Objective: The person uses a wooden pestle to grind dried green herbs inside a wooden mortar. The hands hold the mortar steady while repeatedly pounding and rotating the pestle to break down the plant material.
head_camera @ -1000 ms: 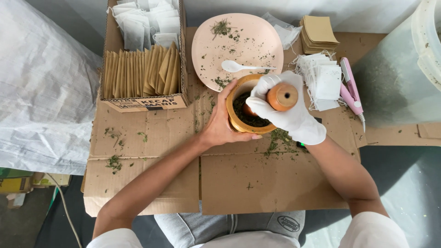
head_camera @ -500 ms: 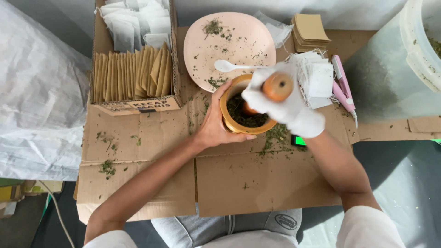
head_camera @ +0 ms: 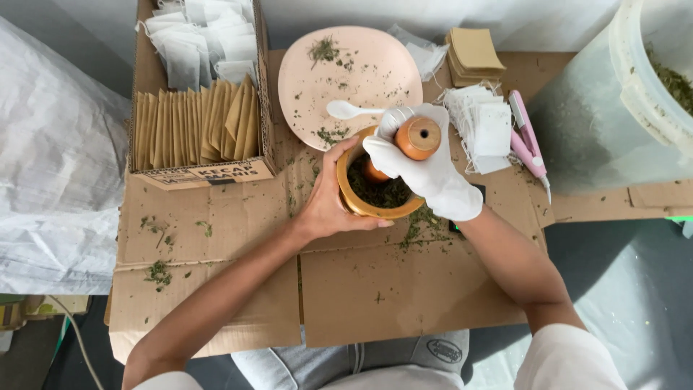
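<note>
My bare left hand (head_camera: 328, 204) wraps around the side of a yellow-brown wooden mortar (head_camera: 355, 204) that stands on flattened cardboard (head_camera: 375, 289). Dark green dried herbs (head_camera: 382, 192) fill the mortar. My right hand (head_camera: 429, 173), in a white glove, grips an orange wooden pestle (head_camera: 416, 138) whose lower end sits down in the herbs. Just behind the mortar lies a pink plate (head_camera: 361, 65) with herb crumbs and a white plastic spoon (head_camera: 346, 110).
A cardboard box (head_camera: 209, 173) at the back left holds brown paper sachets (head_camera: 191, 123) and white filter bags (head_camera: 195, 36). White bags (head_camera: 484, 123), brown sachets (head_camera: 473, 50) and a pink tool (head_camera: 527, 137) lie at right. A large translucent tub (head_camera: 621, 108) of herbs stands far right. White sack (head_camera: 50, 166) at left.
The view has shifted slightly. My gloved right hand has moved the pestle a little within the mortar; the left hand keeps its hold on the mortar.
</note>
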